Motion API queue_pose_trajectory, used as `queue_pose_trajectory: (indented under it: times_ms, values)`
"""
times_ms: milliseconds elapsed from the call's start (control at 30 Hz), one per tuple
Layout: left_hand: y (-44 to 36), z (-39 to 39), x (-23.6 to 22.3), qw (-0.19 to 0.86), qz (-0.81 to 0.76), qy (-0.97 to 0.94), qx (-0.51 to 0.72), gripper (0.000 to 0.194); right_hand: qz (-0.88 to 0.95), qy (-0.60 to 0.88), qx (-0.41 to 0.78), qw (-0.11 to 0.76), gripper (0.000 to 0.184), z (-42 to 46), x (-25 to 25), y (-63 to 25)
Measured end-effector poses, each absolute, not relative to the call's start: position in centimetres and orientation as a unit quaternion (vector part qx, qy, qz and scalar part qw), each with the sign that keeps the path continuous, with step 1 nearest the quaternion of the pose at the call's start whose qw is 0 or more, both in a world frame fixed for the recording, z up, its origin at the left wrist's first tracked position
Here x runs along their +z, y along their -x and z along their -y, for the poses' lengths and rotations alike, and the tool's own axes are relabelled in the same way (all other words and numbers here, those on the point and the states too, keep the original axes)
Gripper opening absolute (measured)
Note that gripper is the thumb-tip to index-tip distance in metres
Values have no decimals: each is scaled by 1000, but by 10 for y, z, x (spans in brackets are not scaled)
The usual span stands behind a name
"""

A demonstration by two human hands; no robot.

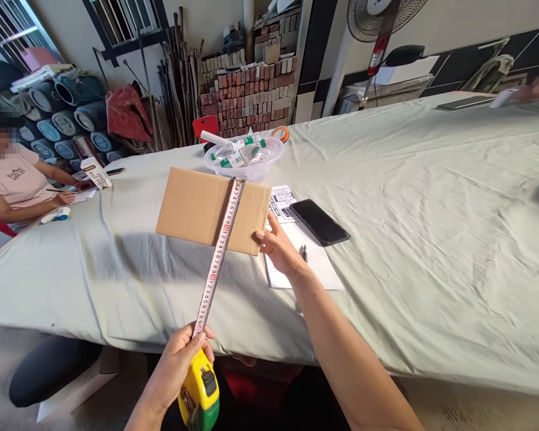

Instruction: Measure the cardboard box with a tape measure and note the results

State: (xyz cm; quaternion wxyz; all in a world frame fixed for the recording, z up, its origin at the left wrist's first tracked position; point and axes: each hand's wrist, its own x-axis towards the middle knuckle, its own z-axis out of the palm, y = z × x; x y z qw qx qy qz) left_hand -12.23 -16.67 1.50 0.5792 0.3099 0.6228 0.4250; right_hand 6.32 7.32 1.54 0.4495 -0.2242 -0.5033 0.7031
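My right hand (278, 244) grips the right edge of a flat-sided brown cardboard box (188, 206), thumb on its front face, holding it tilted above the table. My left hand (179, 359) pinches the pulled-out blade of a tape measure (202, 386), whose yellow and green case hangs just below the fingers. The white blade (215, 263) runs up across the front of the cardboard, its metal end at the top edge. Behind my right hand lie printed and white papers (326, 269) with a pen (304, 254) on them. A black phone (321, 221) rests partly over the sheets.
A cloth-covered table (431, 239) spreads around my hands. Beyond the cardboard stands a clear plastic basin (251, 170) of bottles, near an orange tape roll (280, 134). At left a person (15, 179) writes beside a small carton (96, 173). A black stool (54, 368) stands below the near edge.
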Motion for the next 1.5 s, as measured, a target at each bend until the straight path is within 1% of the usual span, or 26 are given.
queue_pose_trajectory:
  times_ms: [133, 233, 300, 367, 433, 467, 500, 567, 633, 667, 767, 833, 900, 1000, 1100, 1200, 1267, 1333, 1400, 1433, 1500]
  values:
    - [122, 168, 15, 574, -626, -296, 436, 38, 511, 214, 702, 447, 101, -72, 19, -64]
    - [123, 174, 13, 582, -621, -288, 438, 37, 540, 222, 667, 462, 107, -70, 16, -58]
    - [125, 178, 11, 601, -608, -278, 438, 37, 582, 240, 599, 495, 114, -67, 9, -49]
    - [125, 181, 8, 617, -597, -265, 440, 35, 642, 263, 500, 518, 120, -66, -3, -37]
    - [125, 179, 7, 619, -592, -257, 447, 33, 704, 299, 418, 491, 119, -65, -13, -27]
    - [125, 177, 8, 619, -592, -256, 448, 33, 724, 323, 392, 467, 115, -65, -16, -23]
    - [124, 174, 8, 620, -591, -256, 448, 34, 740, 348, 371, 440, 106, -66, -17, -22]
    - [121, 165, 11, 624, -588, -259, 445, 34, 757, 389, 337, 403, 75, -67, -13, -28]
    - [117, 155, 15, 637, -577, -265, 437, 33, 762, 416, 304, 392, 44, -70, -3, -45]
    - [116, 150, 17, 648, -568, -268, 432, 32, 761, 428, 290, 391, 37, -72, 1, -58]
    - [111, 130, 24, 692, -530, -274, 407, 28, 758, 472, 252, 372, 36, -79, 7, -104]
    - [106, 112, 28, 724, -503, -273, 386, 27, 790, 498, 160, 321, 37, -83, 1, -136]
    - [99, 89, 29, 755, -475, -276, 359, 27, 818, 501, 97, 267, 41, -84, -10, -161]
    - [86, 50, 24, 803, -429, -277, 307, 31, 861, 469, 44, 189, 46, -81, -24, -185]
    - [78, 17, 15, 837, -412, -243, 267, 41, 898, 407, 38, 160, 44, -80, -28, -198]
    - [77, 1, 7, 854, -411, -215, 234, 50, 915, 361, 72, 163, 37, -84, -24, -208]
    - [80, -1, 5, 863, -401, -212, 224, 51, 911, 359, 94, 180, 30, -82, -20, -210]
    - [82, -1, 5, 869, -386, -213, 223, 49, 878, 400, 108, 239, 21, -71, -15, -204]
    - [84, -1, 6, 874, -378, -211, 222, 46, 804, 471, 127, 340, 13, -53, -12, -191]
    - [84, -1, 6, 877, -376, -207, 218, 44, 761, 501, 157, 380, 9, -42, -11, -182]
    - [83, -2, 6, 883, -372, -196, 210, 42, 707, 508, 260, 417, 5, -21, -11, -162]
